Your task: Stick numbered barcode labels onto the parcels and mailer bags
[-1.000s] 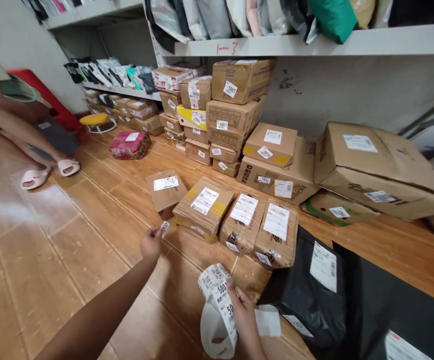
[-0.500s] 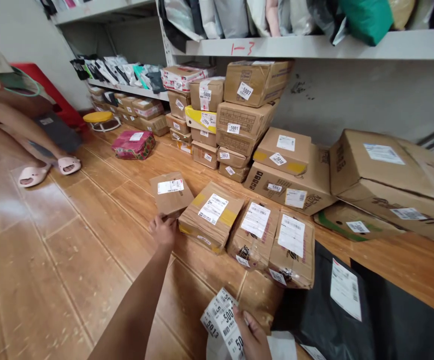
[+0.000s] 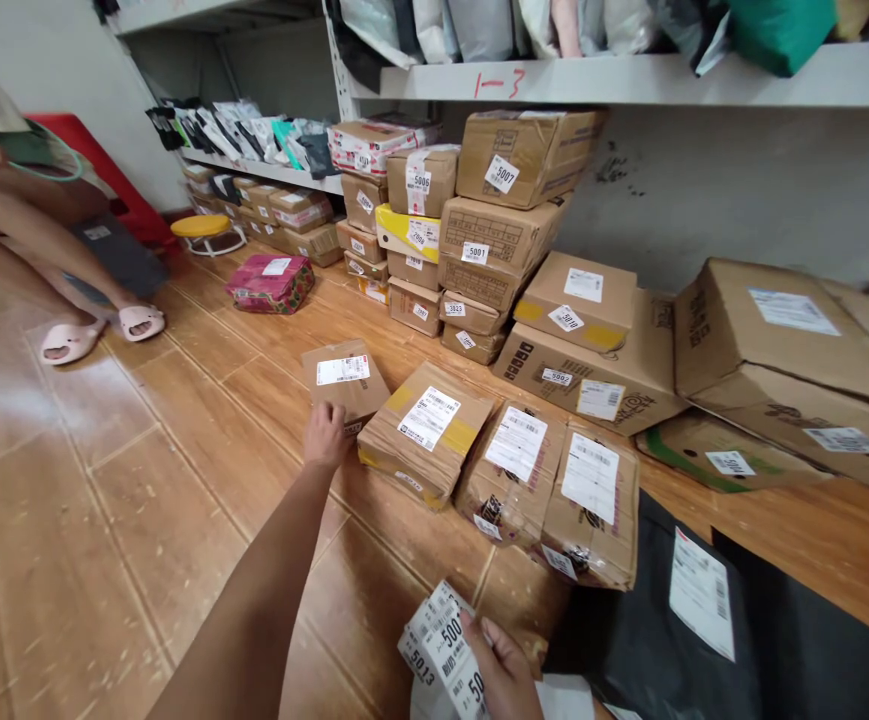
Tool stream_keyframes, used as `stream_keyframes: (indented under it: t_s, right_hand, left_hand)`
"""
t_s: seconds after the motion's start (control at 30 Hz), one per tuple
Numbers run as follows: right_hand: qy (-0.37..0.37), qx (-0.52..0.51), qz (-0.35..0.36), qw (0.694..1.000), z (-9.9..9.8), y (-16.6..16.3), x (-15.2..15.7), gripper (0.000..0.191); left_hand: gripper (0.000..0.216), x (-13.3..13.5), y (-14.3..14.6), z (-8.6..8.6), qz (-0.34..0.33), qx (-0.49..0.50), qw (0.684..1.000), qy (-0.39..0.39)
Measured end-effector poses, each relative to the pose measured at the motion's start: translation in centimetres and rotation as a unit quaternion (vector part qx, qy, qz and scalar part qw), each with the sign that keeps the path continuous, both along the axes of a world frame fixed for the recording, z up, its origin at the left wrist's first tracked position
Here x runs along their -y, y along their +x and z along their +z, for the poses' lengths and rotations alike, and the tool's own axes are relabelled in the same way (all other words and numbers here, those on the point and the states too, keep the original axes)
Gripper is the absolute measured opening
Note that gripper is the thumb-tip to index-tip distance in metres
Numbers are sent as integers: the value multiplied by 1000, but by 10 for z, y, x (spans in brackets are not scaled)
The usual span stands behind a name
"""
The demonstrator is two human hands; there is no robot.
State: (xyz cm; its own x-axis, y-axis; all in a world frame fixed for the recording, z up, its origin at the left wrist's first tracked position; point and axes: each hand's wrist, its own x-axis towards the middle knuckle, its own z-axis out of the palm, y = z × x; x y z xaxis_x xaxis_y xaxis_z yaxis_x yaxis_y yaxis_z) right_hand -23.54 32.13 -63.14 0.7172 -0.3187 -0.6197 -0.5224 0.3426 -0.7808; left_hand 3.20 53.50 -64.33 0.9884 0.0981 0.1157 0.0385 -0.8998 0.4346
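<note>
My left hand [image 3: 325, 435] reaches forward and presses its fingers against the front edge of a small cardboard box [image 3: 344, 378] lying on the wooden floor; whether a small sticker is still under the fingertips is hidden. My right hand [image 3: 505, 668] at the bottom edge grips a strip of numbered white labels [image 3: 438, 645]. To the right of the small box lie three more taped parcels with shipping labels [image 3: 426, 428], [image 3: 513, 468], [image 3: 590, 500].
Numbered cardboard boxes [image 3: 490, 235] are stacked against the wall under a shelf [image 3: 629, 85] marked 1-3. Large boxes [image 3: 786, 350] and black mailer bags [image 3: 674, 620] lie at right. Another person's legs in pink slippers [image 3: 96, 330] stand at left, near a pink parcel [image 3: 269, 283].
My left hand, holding a small sticker a second ago, has moved forward to the small box's front edge. The view has shifted slightly, and my right hand with the labels sits lower.
</note>
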Motion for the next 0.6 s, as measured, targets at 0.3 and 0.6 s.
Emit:
stream_keyframes:
  t_s: [0.3, 0.6]
  right_hand:
    - [-47, 80, 225, 970, 71, 45, 35, 59]
    - [-132, 135, 161, 969, 280, 40, 1, 47]
  left_hand:
    - [18, -20, 3, 65, -19, -93, 992, -78]
    - [78, 46, -154, 269, 46, -276, 833, -478]
